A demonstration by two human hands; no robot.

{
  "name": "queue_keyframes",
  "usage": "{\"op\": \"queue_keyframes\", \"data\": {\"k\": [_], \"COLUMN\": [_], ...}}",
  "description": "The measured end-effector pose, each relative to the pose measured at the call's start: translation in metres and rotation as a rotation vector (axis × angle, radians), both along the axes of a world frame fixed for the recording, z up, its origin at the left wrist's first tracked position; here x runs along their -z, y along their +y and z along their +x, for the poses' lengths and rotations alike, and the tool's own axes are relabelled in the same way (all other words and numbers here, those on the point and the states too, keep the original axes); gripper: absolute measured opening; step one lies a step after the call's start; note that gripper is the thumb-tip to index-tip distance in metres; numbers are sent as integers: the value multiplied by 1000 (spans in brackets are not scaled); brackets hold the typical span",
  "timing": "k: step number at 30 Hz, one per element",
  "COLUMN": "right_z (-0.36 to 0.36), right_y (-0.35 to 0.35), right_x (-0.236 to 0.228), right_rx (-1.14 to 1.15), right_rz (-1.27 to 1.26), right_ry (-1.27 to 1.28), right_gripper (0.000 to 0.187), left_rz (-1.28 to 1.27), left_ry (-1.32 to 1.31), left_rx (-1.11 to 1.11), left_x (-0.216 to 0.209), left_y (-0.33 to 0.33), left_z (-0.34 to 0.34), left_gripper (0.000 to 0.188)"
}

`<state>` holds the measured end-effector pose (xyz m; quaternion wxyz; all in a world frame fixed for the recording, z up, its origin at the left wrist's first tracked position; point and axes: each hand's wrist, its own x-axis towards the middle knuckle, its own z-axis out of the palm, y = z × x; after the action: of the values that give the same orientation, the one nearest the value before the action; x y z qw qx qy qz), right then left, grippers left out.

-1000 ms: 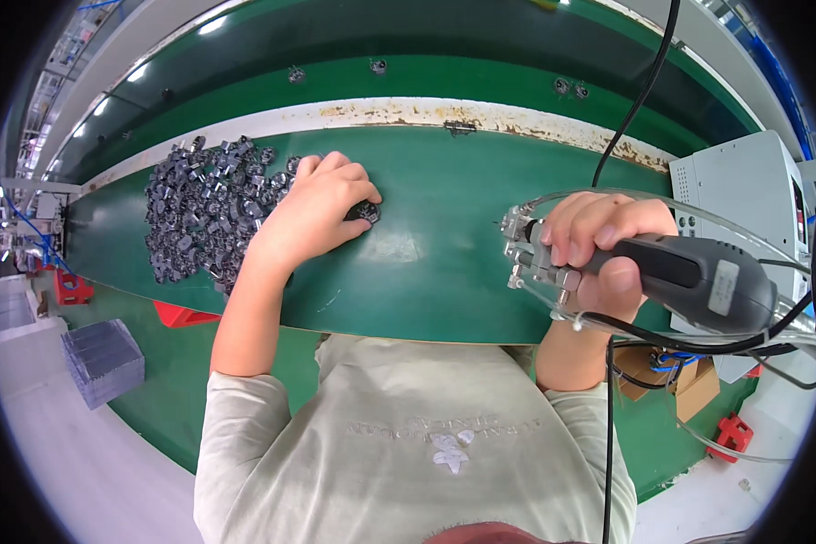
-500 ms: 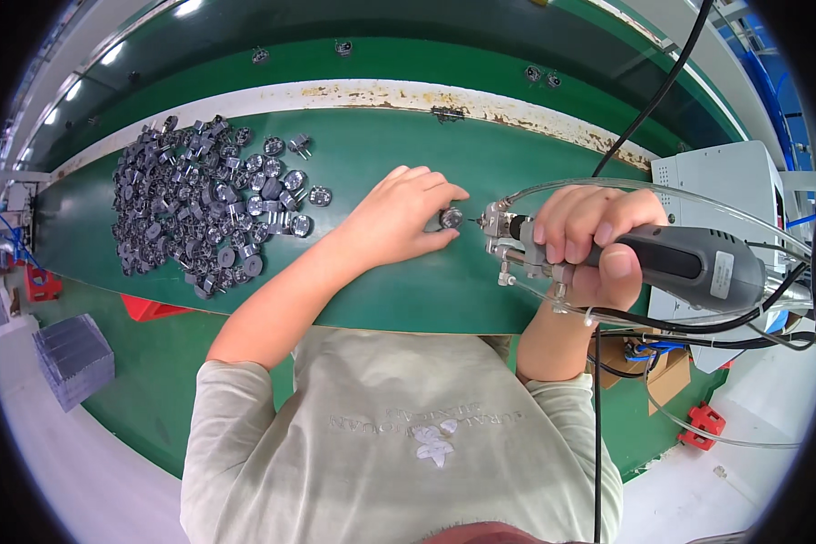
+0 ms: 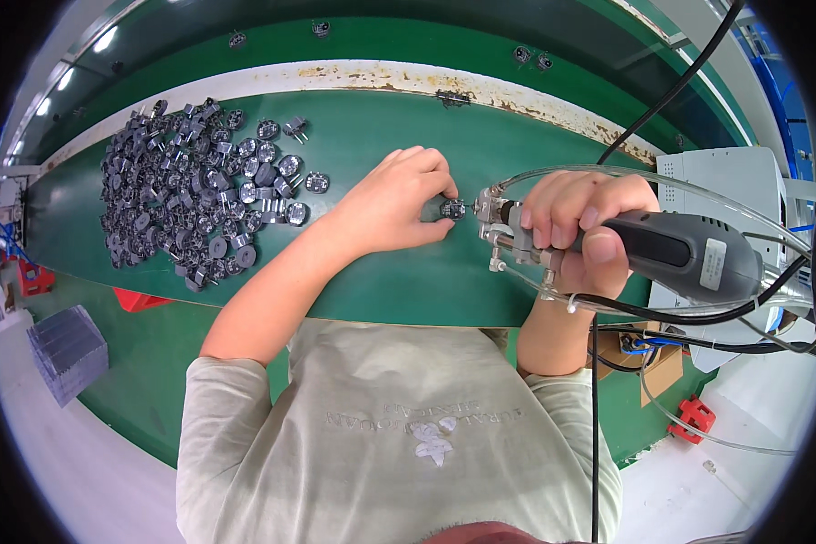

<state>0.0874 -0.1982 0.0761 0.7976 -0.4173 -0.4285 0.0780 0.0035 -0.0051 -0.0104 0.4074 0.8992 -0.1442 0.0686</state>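
Observation:
My left hand (image 3: 406, 198) rests on the green table. Its thumb and index finger close round the sides of a small round dark component (image 3: 453, 209) with a shiny face. In my right hand (image 3: 589, 220) is a grey handheld power tool (image 3: 689, 257), with a metal head and clear tubes at its front. The tool's tip points left and is right up against the component; whether they touch I cannot tell. A heap of similar dark components (image 3: 177, 195), some with metal pins, covers the left part of the table. One of them (image 3: 316, 182) lies apart beside my left forearm.
Behind the table (image 3: 363, 299) runs a worn white ledge (image 3: 335, 72), and beyond it a green surface with a few loose components. A white machine (image 3: 721, 186) stands at the right. Black cables (image 3: 648, 109) hang near the tool. A cardboard box (image 3: 664, 374) sits below.
The power tool has moved left, narrowing the gap between its tip and the component. My left fingers have closed in round the component. The whole view has shifted slightly.

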Motion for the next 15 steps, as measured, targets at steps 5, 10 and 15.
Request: {"op": "queue_keyframes", "data": {"k": [5,10,15], "right_z": [0,0,-2], "right_y": [1,2,2], "right_x": [2,4,0], "right_rx": [7,3,9], "right_rz": [-13,-4,-25], "right_ry": [-21,-11,1], "right_gripper": [28,29,30], "left_rz": [-4,-14,-16], "left_ry": [-3,-43,-18], "left_rx": [-2,-1,-5], "left_x": [0,3,3], "left_y": [0,0,1], "left_z": [0,1,0], "left_gripper": [29,29,29]}}
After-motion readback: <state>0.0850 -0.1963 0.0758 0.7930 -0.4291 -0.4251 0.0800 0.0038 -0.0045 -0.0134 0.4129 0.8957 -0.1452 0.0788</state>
